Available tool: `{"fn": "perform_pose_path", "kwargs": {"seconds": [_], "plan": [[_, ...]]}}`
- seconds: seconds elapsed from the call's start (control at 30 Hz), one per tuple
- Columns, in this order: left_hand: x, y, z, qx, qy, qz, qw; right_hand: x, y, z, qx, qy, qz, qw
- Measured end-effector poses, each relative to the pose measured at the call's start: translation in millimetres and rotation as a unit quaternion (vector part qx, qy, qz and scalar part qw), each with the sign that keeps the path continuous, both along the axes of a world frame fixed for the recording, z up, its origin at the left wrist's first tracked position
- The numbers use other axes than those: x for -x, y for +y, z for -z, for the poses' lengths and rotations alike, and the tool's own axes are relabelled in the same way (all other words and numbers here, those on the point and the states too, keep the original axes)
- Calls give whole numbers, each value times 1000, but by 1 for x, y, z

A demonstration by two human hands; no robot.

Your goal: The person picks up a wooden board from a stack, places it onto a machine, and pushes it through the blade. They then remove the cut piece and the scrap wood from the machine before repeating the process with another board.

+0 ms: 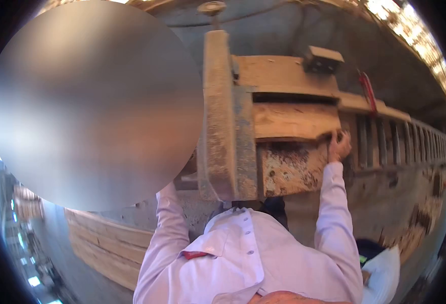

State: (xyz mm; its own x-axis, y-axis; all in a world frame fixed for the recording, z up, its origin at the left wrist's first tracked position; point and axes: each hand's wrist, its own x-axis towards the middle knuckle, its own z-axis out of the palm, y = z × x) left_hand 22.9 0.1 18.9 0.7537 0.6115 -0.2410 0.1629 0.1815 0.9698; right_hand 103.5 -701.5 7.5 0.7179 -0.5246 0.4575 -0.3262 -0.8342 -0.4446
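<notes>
Here, largest first: a long rusty machine frame point(385, 167), stretching away beyond the fingertips, slatted along its top on their outer side. Next, a heavy upright steel post point(218, 111), pitted and brown, standing well to the inner side of the fingers, with a small handwheel point(211, 7) at its far end. Nearer the body than the fingers and far off to the left, a stack of pale wooden planks point(106, 248). Then the wooden board point(291, 120), lying across the frame, one end against the post, the other right at the fingertips. Beyond the fingers, a thicker timber point(278, 73) with a dark box point(324, 58) on it, and just outward a red-handled tool point(367, 88) leaning on the frame. Right hand point(338, 147) raised on a pale lilac right sleeve point(334, 213), fingers point(334, 136) curled against the board's lower corner, touching it; clamped on the wood or only pressed to it, impossible to tell. Left hand hidden behind a blurred patch, only the left sleeve point(165, 228) showing, so state of those fingers impossible to tell.
</notes>
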Motion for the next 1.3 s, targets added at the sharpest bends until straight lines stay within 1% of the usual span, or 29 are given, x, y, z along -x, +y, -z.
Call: {"fn": "perform_pose_path", "kwargs": {"seconds": [0.07, 0.17, 0.23, 0.37, 0.47, 0.53, 0.63, 0.7, 0.77, 0.83, 0.9, 0.93, 1.07, 1.13, 1.3], "plan": [[-3, 2, -16, 9, -5, -59, 998, 0, 1, 3, 4, 26, 19, 999], [-7, 17, 4, 23, 29, -122, 992, 3, 6, -9, -36, 48, 9, 998], [-10, 14, 3, 39, 11, -124, 991, 4, 9, -17, -50, 64, 12, 997], [-11, 12, 6, -19, 47, -140, 989, 3, 7, -8, -59, 75, 21, 995], [-13, 9, 9, 50, -16, -139, 989, 3, 12, -12, -60, 68, 23, 996], [-4, 15, 14, -71, -14, -96, 993, 5, 10, -12, -45, 61, 16, 997], [-12, 15, 18, 6, 3, -109, 994, 1, -1, 2, 7, 52, 19, 998], [-11, 13, 17, 22, -2, -110, 994, 0, -5, 8, 12, 28, 2, 1000], [-11, 10, 15, 10, -12, -98, 995, 1, -5, 6, 0, 19, -6, 1000], [-7, 7, 13, -17, -34, -82, 996, 2, 2, -1, -19, 54, 23, 998], [-6, 7, 10, 10, -39, -84, 996, 2, 6, -7, -38, 72, 40, 996], [-10, 11, 10, 70, -17, -100, 992, 2, 8, -6, -48, 73, 45, 995], [-10, 8, 6, 71, -11, -101, 992, 3, 11, -9, -78, 71, 46, 993], [-11, 12, 12, 79, 2, -107, 991, 4, 12, -9, -77, 70, 48, 993], [-10, 23, 21, 36, 7, -110, 993, 3, 13, -7, -73, 72, 36, 994]]}}
